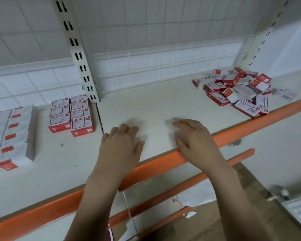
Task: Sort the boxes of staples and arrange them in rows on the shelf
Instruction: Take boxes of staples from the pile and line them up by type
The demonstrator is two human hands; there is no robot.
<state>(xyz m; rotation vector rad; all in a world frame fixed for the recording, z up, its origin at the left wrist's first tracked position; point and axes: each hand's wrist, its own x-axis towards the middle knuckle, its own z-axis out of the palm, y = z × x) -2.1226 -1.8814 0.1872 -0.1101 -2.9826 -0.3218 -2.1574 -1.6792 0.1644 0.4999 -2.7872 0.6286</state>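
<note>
Both hands hold nothing: the left hand and right hand lie flat, fingers relaxed, on the shelf. Loose staple boxes heap at two o'clock; stacked rows stand at ten o'clock.

Both forearms look bare, the left hand and right hand seemingly ringless.
</note>
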